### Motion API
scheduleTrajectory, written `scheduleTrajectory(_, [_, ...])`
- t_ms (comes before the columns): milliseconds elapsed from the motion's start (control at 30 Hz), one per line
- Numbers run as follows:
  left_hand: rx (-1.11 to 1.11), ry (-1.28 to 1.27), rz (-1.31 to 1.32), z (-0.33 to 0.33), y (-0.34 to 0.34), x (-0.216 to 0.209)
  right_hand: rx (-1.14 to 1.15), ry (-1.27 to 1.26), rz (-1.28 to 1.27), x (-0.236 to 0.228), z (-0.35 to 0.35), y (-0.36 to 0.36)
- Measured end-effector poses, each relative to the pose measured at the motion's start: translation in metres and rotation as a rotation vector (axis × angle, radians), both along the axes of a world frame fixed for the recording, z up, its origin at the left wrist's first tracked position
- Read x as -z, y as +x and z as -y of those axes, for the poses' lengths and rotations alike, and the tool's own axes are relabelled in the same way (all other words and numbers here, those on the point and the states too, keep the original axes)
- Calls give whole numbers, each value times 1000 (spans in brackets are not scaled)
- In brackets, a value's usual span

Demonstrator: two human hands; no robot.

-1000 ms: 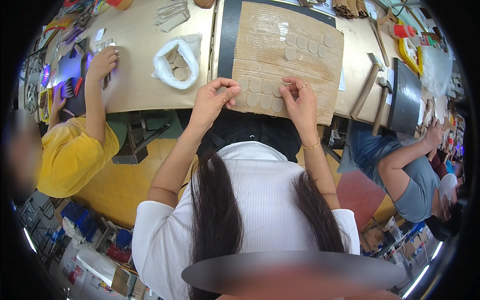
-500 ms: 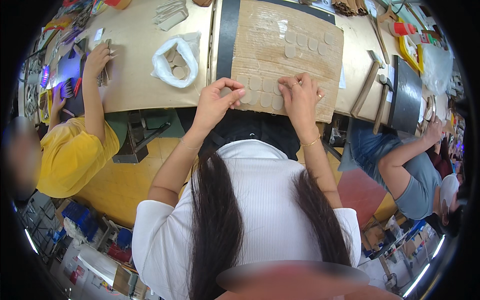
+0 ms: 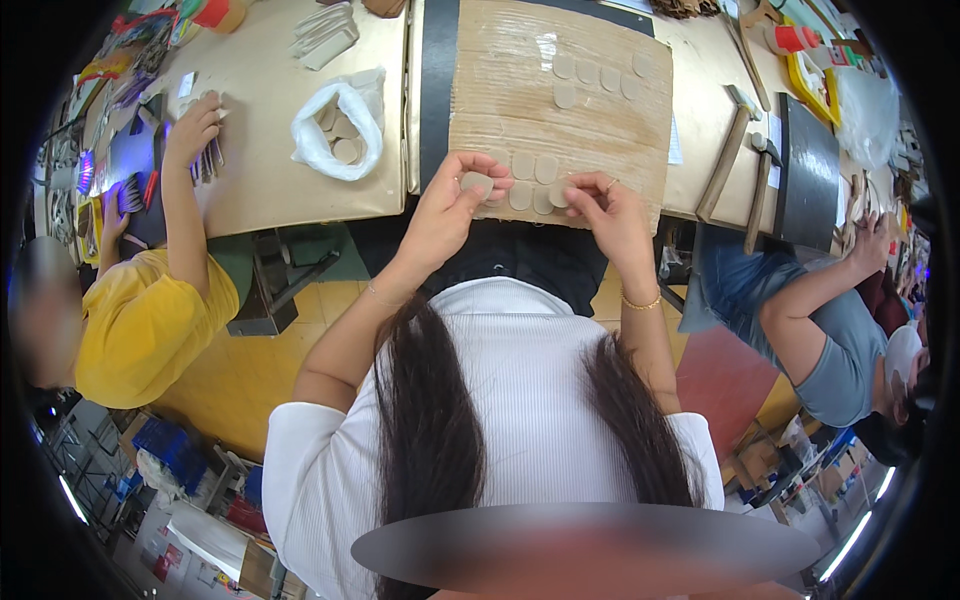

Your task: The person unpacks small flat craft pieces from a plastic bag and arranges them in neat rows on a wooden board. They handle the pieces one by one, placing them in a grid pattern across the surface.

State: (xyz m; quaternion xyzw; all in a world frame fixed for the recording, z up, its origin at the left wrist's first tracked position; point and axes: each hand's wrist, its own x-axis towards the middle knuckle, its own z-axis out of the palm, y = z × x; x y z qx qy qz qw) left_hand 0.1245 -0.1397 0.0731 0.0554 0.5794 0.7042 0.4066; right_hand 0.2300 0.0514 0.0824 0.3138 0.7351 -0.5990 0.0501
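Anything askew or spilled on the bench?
No spill visible. Mildly odd: the far group of beige pieces on the cardboard looks ragged, with uneven gaps, while the near group sits closer together.

Lying flat in two close rows near the front of the cardboard [image 3: 560, 130] as thin beige rounded pieces [image 3: 521, 195]; meeting the right fingers [image 3: 590, 180] at the right end; sitting in the left fingers [image 3: 466, 160] as a single matching piece [image 3: 476, 185]; spreading farther back as a looser group [image 3: 610, 77].
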Motion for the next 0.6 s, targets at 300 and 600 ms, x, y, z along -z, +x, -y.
scheduleTrajectory(300, [71,-73,97,6,-6,-4,-33,160,63,4,-5,13])
scheduleTrajectory(600, [79,-134,-1,9,-4,-2,-151,525,19,7,0,8])
